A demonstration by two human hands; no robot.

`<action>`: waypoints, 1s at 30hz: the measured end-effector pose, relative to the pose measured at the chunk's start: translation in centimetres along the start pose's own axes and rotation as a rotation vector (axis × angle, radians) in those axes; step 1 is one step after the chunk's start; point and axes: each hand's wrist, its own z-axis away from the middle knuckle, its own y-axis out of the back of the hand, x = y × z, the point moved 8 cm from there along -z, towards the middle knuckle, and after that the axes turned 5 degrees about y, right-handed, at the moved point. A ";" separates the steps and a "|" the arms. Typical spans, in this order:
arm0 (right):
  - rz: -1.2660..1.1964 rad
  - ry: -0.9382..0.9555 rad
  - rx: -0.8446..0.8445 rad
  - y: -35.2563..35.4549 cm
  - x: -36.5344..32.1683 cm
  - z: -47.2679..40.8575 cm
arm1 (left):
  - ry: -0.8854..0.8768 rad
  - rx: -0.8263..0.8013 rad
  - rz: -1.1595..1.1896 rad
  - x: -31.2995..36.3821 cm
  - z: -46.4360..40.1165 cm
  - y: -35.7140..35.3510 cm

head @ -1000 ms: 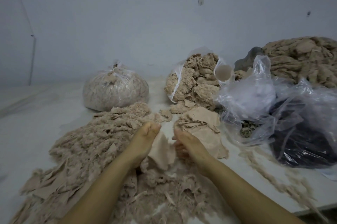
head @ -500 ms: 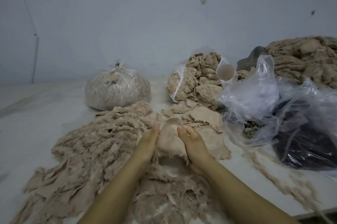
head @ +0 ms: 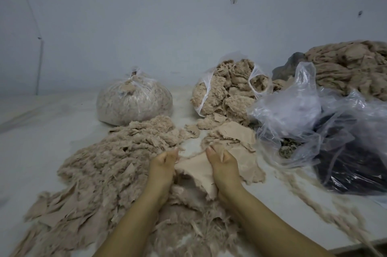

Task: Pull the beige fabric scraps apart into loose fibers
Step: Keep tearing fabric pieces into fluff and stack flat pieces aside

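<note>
A beige fabric scrap [head: 195, 167] is stretched between my two hands above the white table. My left hand [head: 164, 163] grips its left edge with curled fingers. My right hand [head: 223, 161] grips its right edge the same way. A thin frayed strip of the scrap spans the gap between my fingertips. A wide heap of loose beige fibers and torn pieces [head: 113, 164] lies to the left and under my arms. A small stack of flat beige scraps [head: 232, 137] lies just beyond my right hand.
A tied clear bag of fibers [head: 134, 104] stands at the back. An open bag of fluffy beige material [head: 228, 93] is beside it. Crumpled clear plastic bags [head: 293, 114] over dark contents [head: 356, 164] fill the right. Another beige pile [head: 351, 66] sits far right. Table edge [head: 356, 246] runs at lower right.
My hands have moved apart, drawing the scrap taut and fraying its top edge. Half a second ago they were close together around the bunched scrap.
</note>
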 end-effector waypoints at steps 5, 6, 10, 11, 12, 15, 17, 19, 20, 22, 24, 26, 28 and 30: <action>-0.029 -0.081 0.179 2.5 0.5 -0.7 | 0.088 0.078 -0.061 -0.6 -0.6 2.4; -0.031 -0.077 0.168 2.2 0.4 -0.6 | 0.140 -0.016 -0.073 -1.0 -0.3 1.2; 0.011 -0.011 0.134 -0.1 0.0 0.4 | 0.318 -0.336 -0.013 -2.3 2.6 -4.9; 0.008 0.005 0.139 -0.4 -0.1 0.5 | 0.280 -0.292 -0.008 -2.3 2.7 -5.3; -0.007 0.013 0.148 -0.5 -0.1 0.6 | 0.230 -0.205 0.006 -2.1 2.5 -5.1; -0.041 0.021 0.183 -0.2 0.0 0.7 | 0.140 0.016 0.097 -1.6 1.9 -3.8; -0.046 0.041 0.197 -0.1 0.0 0.6 | 0.141 0.038 0.152 -1.7 1.7 -3.5; -0.053 0.039 0.198 -0.2 0.1 0.6 | 0.144 0.033 0.189 -1.8 1.7 -3.4; -0.058 0.033 0.193 -0.3 0.2 0.6 | 0.146 0.029 0.205 -1.9 1.6 -3.4; -0.073 0.014 0.185 -0.3 0.2 0.6 | 0.145 0.038 0.252 -2.0 1.1 -3.2; -0.068 -0.003 0.215 0.5 0.2 0.5 | 0.145 0.070 0.337 -1.8 0.5 -2.1; -0.058 -0.037 0.268 1.9 0.1 0.2 | 0.140 0.090 0.394 -1.4 -0.4 -0.3; -0.063 -0.063 0.297 2.9 0.1 -0.4 | 0.136 0.040 0.283 -1.0 -0.8 0.5; -0.084 -0.089 0.298 2.7 0.2 -0.6 | 0.204 -0.103 0.093 -1.2 -0.1 -1.0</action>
